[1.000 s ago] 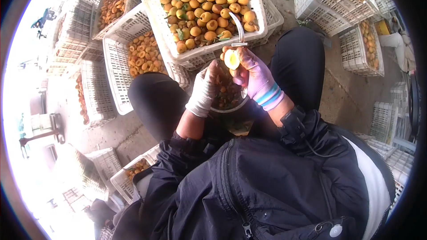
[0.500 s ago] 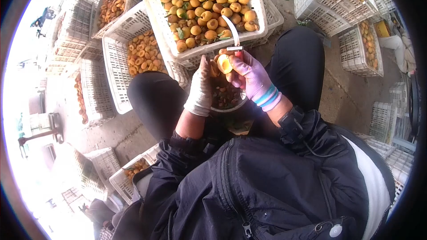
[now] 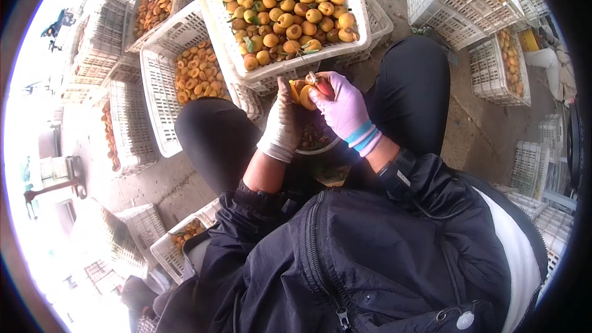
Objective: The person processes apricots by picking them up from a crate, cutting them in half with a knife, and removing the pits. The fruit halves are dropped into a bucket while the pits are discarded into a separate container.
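Observation:
Split apricot pieces (image 3: 303, 95) sit between my two gloved hands, above a bowl (image 3: 317, 147) with dark bits in it. My left hand (image 3: 281, 117), in a stained white glove, is closed on an apricot piece. In a purple glove with a blue band, my right hand (image 3: 340, 103) is wrapped round the red handle of a knife (image 3: 323, 84), its fingertips touching the fruit. The knife's blade is hard to make out. Just beyond the hands stands a white crate (image 3: 248, 76) heaped with whole apricots (image 3: 285, 20) and some leaves.
A crate (image 3: 161, 98) of halved apricots stands left of my knee, with stacked crates (image 3: 102, 37) behind. More crates (image 3: 447, 9) stand at the upper right, near another person's light-clothed leg (image 3: 542, 60). A small crate (image 3: 168, 248) of fruit is at the lower left.
My right hand has turned over, and the curved blade that pointed up toward the crate no longer shows there. The apricot's cut face has turned away from view.

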The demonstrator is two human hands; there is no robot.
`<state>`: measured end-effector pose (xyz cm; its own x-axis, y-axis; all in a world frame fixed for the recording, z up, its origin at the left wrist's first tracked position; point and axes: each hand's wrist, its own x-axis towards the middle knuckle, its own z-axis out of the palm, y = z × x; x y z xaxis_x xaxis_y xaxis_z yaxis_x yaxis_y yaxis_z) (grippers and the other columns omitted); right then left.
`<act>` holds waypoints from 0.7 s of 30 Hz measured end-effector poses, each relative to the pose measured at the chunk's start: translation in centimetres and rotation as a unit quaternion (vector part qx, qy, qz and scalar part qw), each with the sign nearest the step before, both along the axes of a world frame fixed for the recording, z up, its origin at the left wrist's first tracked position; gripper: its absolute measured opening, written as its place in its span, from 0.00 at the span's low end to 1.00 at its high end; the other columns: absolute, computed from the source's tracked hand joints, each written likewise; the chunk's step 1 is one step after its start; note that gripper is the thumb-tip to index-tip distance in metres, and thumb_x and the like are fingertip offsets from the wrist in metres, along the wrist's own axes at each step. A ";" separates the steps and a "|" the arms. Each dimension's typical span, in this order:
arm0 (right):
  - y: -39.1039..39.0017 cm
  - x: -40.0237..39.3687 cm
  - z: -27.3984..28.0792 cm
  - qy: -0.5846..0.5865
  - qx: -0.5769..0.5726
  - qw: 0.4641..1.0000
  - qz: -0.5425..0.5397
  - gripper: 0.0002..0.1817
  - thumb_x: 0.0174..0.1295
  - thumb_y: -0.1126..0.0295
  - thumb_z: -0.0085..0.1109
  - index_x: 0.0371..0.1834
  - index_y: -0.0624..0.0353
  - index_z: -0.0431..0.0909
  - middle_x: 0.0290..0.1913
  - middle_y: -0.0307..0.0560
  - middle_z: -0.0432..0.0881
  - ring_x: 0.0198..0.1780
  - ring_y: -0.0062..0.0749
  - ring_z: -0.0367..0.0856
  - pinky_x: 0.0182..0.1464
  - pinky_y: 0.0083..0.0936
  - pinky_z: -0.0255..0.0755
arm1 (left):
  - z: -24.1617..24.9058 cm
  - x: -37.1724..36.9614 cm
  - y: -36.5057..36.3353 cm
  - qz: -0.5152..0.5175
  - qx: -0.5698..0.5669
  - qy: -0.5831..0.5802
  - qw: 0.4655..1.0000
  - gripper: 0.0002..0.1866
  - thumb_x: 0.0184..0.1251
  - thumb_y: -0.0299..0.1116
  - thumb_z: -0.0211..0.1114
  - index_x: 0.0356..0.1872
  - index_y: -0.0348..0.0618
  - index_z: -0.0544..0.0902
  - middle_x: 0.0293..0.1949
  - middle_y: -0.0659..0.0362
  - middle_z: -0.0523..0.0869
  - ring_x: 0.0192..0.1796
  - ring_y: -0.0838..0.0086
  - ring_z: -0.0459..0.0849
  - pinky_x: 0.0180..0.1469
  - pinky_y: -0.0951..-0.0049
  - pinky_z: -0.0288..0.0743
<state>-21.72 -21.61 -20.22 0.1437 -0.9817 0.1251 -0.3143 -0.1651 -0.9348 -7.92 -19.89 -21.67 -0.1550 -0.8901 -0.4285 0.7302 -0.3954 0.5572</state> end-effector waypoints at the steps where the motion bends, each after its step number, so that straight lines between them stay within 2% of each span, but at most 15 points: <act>1: 0.0 0.2 0.3 0.000 0.000 1.000 -0.001 0.12 0.63 0.74 0.65 0.49 0.62 0.79 0.42 0.46 0.84 0.41 0.24 0.82 0.46 0.22 0.77 | 0.1 0.0 0.1 -0.009 -0.008 0.002 1.000 0.38 0.68 0.67 0.53 0.63 0.42 0.71 0.56 0.53 0.80 0.58 0.64 0.80 0.62 0.62 0.75; 3: 0.0 0.3 0.7 -0.011 -0.076 0.997 -0.005 0.13 0.58 0.71 0.68 0.44 0.63 0.79 0.46 0.53 0.82 0.44 0.46 0.84 0.47 0.31 0.78 | 0.0 -0.2 -0.1 0.008 -0.007 -0.010 1.000 0.37 0.69 0.66 0.53 0.62 0.42 0.72 0.56 0.53 0.81 0.57 0.65 0.81 0.61 0.63 0.75; 6: -0.5 0.2 0.5 0.037 -0.141 0.989 0.000 0.14 0.54 0.73 0.69 0.42 0.63 0.79 0.47 0.53 0.82 0.43 0.47 0.84 0.47 0.33 0.78 | -0.2 -0.4 0.0 0.036 -0.019 -0.043 0.998 0.36 0.70 0.66 0.51 0.60 0.42 0.73 0.52 0.55 0.82 0.52 0.67 0.81 0.57 0.65 0.76; 8: -0.3 0.1 0.7 0.050 -0.147 0.988 0.002 0.13 0.53 0.74 0.69 0.41 0.62 0.79 0.47 0.52 0.82 0.43 0.47 0.84 0.46 0.33 0.78 | -0.1 -0.4 0.1 0.045 -0.030 -0.065 0.996 0.36 0.71 0.67 0.49 0.58 0.41 0.74 0.48 0.55 0.83 0.49 0.68 0.82 0.55 0.65 0.77; 10: -0.1 -0.1 1.2 0.063 -0.152 0.986 0.004 0.13 0.51 0.75 0.69 0.40 0.61 0.79 0.46 0.51 0.82 0.43 0.47 0.84 0.45 0.34 0.78 | -0.4 -0.3 0.2 0.054 -0.020 -0.102 0.993 0.34 0.71 0.66 0.50 0.54 0.43 0.76 0.42 0.59 0.84 0.43 0.73 0.82 0.49 0.71 0.78; 12: 0.2 -0.2 1.7 0.118 -0.214 0.969 0.032 0.16 0.48 0.81 0.67 0.41 0.61 0.77 0.48 0.48 0.81 0.45 0.43 0.84 0.46 0.31 0.78 | -0.8 -0.4 0.1 0.076 -0.028 -0.113 0.990 0.33 0.71 0.66 0.50 0.53 0.43 0.77 0.41 0.59 0.84 0.40 0.74 0.83 0.46 0.74 0.78; 14: 0.0 -0.3 1.4 0.109 -0.225 0.966 0.062 0.15 0.47 0.82 0.66 0.39 0.60 0.77 0.48 0.48 0.81 0.45 0.44 0.83 0.45 0.32 0.79 | -1.1 0.1 -0.3 0.095 -0.028 -0.138 0.986 0.33 0.71 0.65 0.51 0.51 0.41 0.78 0.39 0.59 0.85 0.37 0.75 0.83 0.42 0.77 0.79; 15: 0.0 -0.2 1.6 0.099 -0.236 0.962 0.092 0.15 0.45 0.83 0.66 0.37 0.60 0.76 0.47 0.47 0.81 0.45 0.45 0.83 0.44 0.33 0.79 | -1.1 0.2 -0.3 0.095 -0.028 -0.138 0.985 0.33 0.71 0.65 0.51 0.51 0.41 0.78 0.39 0.59 0.85 0.37 0.75 0.83 0.42 0.77 0.79; 17: 0.3 0.0 2.0 0.069 -0.238 0.962 0.113 0.15 0.44 0.82 0.67 0.37 0.59 0.76 0.46 0.47 0.82 0.45 0.44 0.83 0.44 0.33 0.78 | -1.0 0.5 -0.3 0.083 -0.034 -0.084 0.992 0.32 0.70 0.63 0.55 0.54 0.40 0.75 0.44 0.56 0.84 0.45 0.68 0.84 0.50 0.68 0.80; 18: 0.3 -0.1 2.2 0.049 -0.219 0.964 0.140 0.14 0.46 0.81 0.67 0.36 0.59 0.76 0.46 0.47 0.82 0.44 0.44 0.82 0.43 0.32 0.78 | -1.0 0.5 -0.2 0.077 -0.036 -0.057 0.995 0.32 0.70 0.62 0.56 0.56 0.40 0.74 0.47 0.54 0.84 0.49 0.65 0.84 0.54 0.64 0.81; 19: 0.3 -0.2 2.2 0.028 -0.199 0.965 0.166 0.13 0.47 0.81 0.68 0.35 0.59 0.76 0.45 0.47 0.82 0.43 0.43 0.82 0.42 0.31 0.77 | -1.0 0.5 -0.3 0.077 -0.036 -0.057 0.995 0.32 0.70 0.62 0.56 0.56 0.40 0.74 0.47 0.54 0.84 0.49 0.65 0.84 0.54 0.64 0.81; 20: -0.1 -0.6 1.1 -0.002 -0.161 0.968 0.194 0.09 0.54 0.77 0.69 0.33 0.60 0.76 0.43 0.46 0.82 0.41 0.38 0.81 0.39 0.27 0.75 | -1.0 0.4 -0.3 0.076 -0.026 -0.059 0.995 0.32 0.70 0.62 0.56 0.55 0.40 0.75 0.46 0.54 0.84 0.48 0.66 0.84 0.52 0.64 0.81; 21: -0.3 -0.4 1.4 -0.101 -0.129 0.971 0.175 0.07 0.64 0.68 0.65 0.34 0.60 0.79 0.38 0.41 0.82 0.34 0.26 0.79 0.35 0.20 0.71 | -0.9 0.5 -0.4 0.074 -0.016 -0.061 0.995 0.31 0.70 0.62 0.56 0.54 0.40 0.75 0.46 0.54 0.84 0.48 0.66 0.84 0.51 0.65 0.81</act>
<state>-22.10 -21.87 -18.83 0.4092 -0.8093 0.4213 -0.0109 -0.4660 -0.8847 -7.46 -20.26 -22.60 0.0305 -0.9126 -0.4076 0.7047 -0.2696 0.6563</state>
